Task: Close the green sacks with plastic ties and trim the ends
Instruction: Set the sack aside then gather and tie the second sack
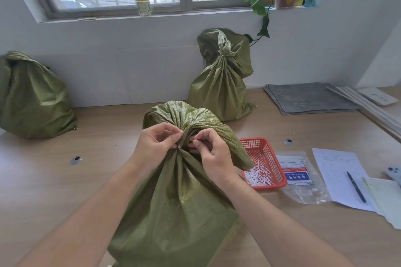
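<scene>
Now both hands pinch at the gathered neck of the near green sack point(173, 191), which stands upright on the table point(54, 180). The left hand point(156, 145) is on the left of the neck and the right hand point(211, 154) on the right, fingertips closed (I cannot see the tie itself). The neck runs vertically between them, equally near to each.

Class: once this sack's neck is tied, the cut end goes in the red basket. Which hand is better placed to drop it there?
Right hand: the red basket sits just beside it on the table; the left hand would have to cross the sack.
</scene>
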`<action>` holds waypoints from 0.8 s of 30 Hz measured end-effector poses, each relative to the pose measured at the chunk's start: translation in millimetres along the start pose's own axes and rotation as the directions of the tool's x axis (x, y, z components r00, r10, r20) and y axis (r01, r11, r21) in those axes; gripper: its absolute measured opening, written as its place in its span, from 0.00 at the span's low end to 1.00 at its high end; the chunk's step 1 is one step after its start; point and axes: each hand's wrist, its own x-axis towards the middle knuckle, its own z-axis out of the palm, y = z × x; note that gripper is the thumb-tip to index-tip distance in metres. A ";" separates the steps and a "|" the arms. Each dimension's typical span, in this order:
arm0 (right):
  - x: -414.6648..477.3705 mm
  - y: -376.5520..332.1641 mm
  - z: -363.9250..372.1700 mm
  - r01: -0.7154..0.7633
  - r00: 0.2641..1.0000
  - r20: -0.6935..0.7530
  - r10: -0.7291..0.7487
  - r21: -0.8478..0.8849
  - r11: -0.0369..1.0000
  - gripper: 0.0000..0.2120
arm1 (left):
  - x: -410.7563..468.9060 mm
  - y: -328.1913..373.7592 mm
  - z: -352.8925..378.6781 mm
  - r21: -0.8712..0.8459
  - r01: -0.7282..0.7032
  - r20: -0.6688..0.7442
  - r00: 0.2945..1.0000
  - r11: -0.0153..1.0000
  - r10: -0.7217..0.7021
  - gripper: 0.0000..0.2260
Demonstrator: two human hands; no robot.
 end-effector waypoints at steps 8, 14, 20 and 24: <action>1.4 1.9 7.8 0.043 0.987 -0.157 -0.041 0.013 0.999 0.04 | 8.5 -34.0 -1.9 -0.163 0.154 -0.327 0.923 0.974 -0.201 0.02; 0.2 10.1 16.8 -0.089 0.951 -0.257 0.173 0.306 0.948 0.03 | 12.3 -41.0 2.6 -0.410 0.307 -0.328 0.830 0.859 -0.452 0.03; 3.7 11.1 18.2 -0.142 0.886 -0.327 0.328 0.482 0.864 0.06 | 8.6 -38.1 3.2 -0.504 0.333 -0.249 0.827 0.797 -0.504 0.03; 1.1 13.5 17.7 -0.029 0.934 -0.339 0.110 0.236 0.971 0.03 | 5.7 -44.5 3.1 -0.118 0.157 -0.412 0.891 0.981 -0.192 0.07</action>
